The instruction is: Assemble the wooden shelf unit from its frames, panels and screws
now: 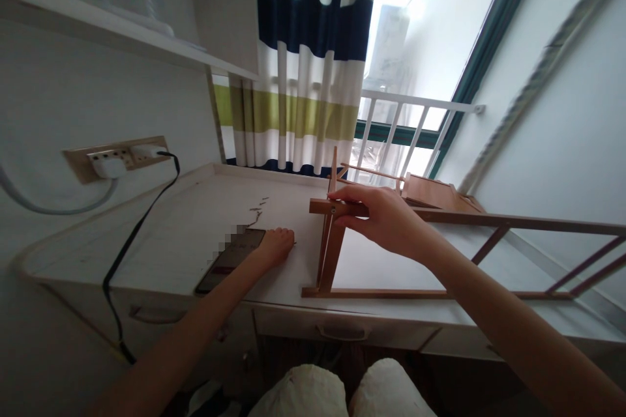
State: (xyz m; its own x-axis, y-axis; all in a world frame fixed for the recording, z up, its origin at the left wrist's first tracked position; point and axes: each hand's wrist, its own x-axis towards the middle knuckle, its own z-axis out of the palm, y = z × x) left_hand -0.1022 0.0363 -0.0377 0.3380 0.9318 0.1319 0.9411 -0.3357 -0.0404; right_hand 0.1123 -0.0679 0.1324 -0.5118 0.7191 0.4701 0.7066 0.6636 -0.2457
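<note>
A brown wooden frame point(336, 254) stands on its side on the white desk point(180, 234). My right hand point(376, 212) is closed round the end of its upper rail point(320, 206), near a corner joint with a small metal fastener. My left hand point(278, 244) rests low on the desktop with its fingers curled down. Whatever they pinch is hidden, apart from a tiny dark tip by the fingers. Beside that hand lies a dark, flat phone or tablet point(239, 254), partly blurred out. Several small dark screw-like pieces point(257, 210) are scattered behind it.
More wooden pieces point(433, 192) lie at the back right, by the window. A wall socket point(117, 159) on the left has plugs in it, and a black cable point(141, 225) runs over the desk edge. Drawers point(342, 329) sit under the desktop, above my knees point(308, 388).
</note>
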